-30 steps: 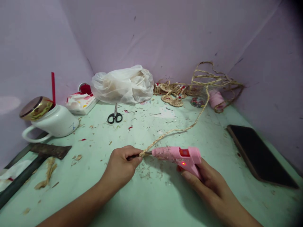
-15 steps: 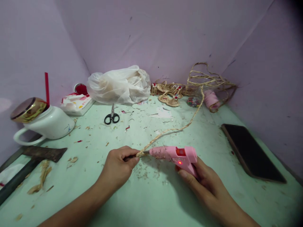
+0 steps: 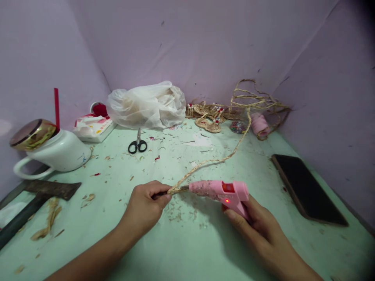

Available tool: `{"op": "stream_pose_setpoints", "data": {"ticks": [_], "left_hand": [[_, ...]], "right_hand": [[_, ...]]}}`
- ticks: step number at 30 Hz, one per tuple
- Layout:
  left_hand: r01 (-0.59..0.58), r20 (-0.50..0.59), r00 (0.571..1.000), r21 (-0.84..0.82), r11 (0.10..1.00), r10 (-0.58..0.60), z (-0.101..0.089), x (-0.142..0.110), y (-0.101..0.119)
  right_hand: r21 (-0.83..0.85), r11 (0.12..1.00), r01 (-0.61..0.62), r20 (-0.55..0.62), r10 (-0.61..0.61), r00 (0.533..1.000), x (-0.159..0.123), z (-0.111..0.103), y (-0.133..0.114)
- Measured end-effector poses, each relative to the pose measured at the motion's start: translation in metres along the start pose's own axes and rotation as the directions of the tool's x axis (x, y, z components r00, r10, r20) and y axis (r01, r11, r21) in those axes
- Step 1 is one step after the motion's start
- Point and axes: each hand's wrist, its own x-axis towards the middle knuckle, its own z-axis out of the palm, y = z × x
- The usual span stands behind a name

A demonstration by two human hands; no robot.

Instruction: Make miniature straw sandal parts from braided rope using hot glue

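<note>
Between the thumb and fingers of my left hand (image 3: 148, 205) is pinched the near end of a braided straw cord (image 3: 202, 164). From there the cord runs back to a loose tangle at the far right. My right hand (image 3: 258, 224) grips the handle of a pink hot glue gun (image 3: 218, 190), whose small red light is lit. The gun points left, its nozzle close to the pinched cord end. Whether the tip touches the cord, I cannot tell.
Black-handled scissors (image 3: 137, 144) lie beyond my hands. A hammer (image 3: 47, 191) and a white mug (image 3: 67, 150) are at left, a phone (image 3: 307, 189) at right. A white plastic bag (image 3: 146, 105), woven straw pieces (image 3: 208, 123) and pink thread (image 3: 259, 124) sit at the back.
My right hand and the glue gun have moved slightly right, away from my left hand. The left hand keeps its pinch on the cord. The view has shifted slightly.
</note>
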Motion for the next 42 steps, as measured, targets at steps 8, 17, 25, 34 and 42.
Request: {"op": "stream_pose_setpoints", "data": {"ticks": [8,17,25,34,42], "left_hand": [[0.018,0.005,1.000,0.004,1.000,-0.018,0.000,0.000,0.000],[0.011,0.010,1.000,0.000,1.000,-0.011,0.000,-0.001,-0.001],[0.005,0.012,1.000,0.018,1.000,-0.006,0.000,-0.001,0.000],[0.007,0.013,1.000,0.005,1.000,-0.007,0.000,-0.001,0.000],[0.017,0.009,1.000,0.010,1.000,-0.017,0.000,-0.001,-0.001]], "right_hand": [[-0.069,0.998,-0.001,-0.011,0.000,1.000,-0.001,-0.005,-0.001],[-0.131,0.991,0.004,-0.058,-0.012,0.998,-0.003,-0.008,0.001],[-0.105,0.994,0.023,-0.076,-0.031,0.997,-0.004,-0.014,0.004],[-0.164,0.986,0.021,-0.102,-0.038,0.994,-0.003,-0.012,0.005],[-0.114,0.993,-0.026,-0.075,0.018,0.997,-0.002,-0.024,0.002]]}}
